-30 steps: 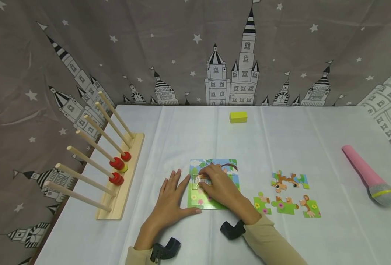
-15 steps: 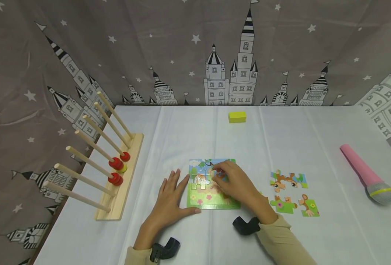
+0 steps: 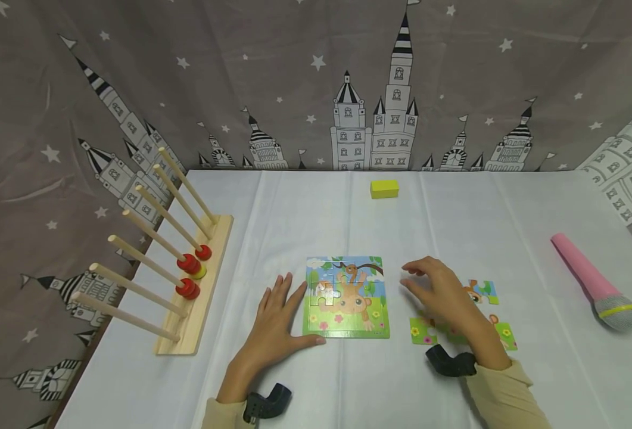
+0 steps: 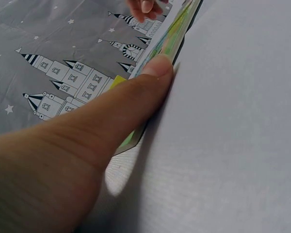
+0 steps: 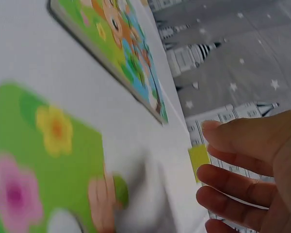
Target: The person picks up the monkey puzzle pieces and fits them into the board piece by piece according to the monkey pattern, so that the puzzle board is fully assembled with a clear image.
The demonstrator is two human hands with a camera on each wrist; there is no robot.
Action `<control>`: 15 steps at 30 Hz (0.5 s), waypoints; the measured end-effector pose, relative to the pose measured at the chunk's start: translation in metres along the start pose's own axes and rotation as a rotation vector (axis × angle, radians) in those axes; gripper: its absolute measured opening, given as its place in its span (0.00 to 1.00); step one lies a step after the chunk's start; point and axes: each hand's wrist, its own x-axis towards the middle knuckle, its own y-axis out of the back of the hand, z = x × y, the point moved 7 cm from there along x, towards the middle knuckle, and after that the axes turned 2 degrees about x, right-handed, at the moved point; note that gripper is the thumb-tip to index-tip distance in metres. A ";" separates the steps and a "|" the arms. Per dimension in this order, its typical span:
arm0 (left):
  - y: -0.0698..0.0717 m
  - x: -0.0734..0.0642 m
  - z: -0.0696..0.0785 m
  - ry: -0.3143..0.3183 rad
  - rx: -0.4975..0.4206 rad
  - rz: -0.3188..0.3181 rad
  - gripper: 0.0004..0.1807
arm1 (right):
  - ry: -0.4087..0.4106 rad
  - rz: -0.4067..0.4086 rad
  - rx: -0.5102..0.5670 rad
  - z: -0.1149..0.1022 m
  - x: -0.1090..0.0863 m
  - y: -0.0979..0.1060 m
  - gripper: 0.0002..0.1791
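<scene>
A square puzzle board printed with a monkey, flowers and sky lies on the white table, with several joined pieces in its upper left part. My left hand rests spread along the board's left side, thumb at the lower left corner; the left wrist view has the thumb against the board's edge. My right hand hovers right of the board, fingers loosely bent and holding nothing. Loose puzzle pieces lie below and around it: a flowered green piece, a monkey-eye piece and a green corner piece. Others are partly hidden by the hand.
On the left stands a wooden peg rack with red and yellow rings low on some pegs. A yellow block sits near the back edge. A pink toy microphone lies at the far right. A grey castle-print curtain hangs behind.
My right hand has left the board, moving right to over the loose pieces, and uncovers the board's monkey picture and pieces. My left hand has stayed in place.
</scene>
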 end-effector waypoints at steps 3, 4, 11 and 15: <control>0.000 0.000 0.000 0.002 0.005 -0.002 0.57 | -0.023 0.012 -0.008 0.012 -0.005 0.011 0.15; 0.000 0.000 0.000 0.001 0.007 -0.001 0.57 | -0.029 0.016 -0.009 0.015 -0.007 0.015 0.15; 0.002 0.001 0.002 -0.025 0.000 0.032 0.57 | -0.085 0.026 -0.019 0.036 -0.019 0.034 0.14; 0.001 0.000 0.001 -0.015 0.005 0.021 0.57 | -0.146 0.021 -0.029 0.048 -0.023 0.041 0.16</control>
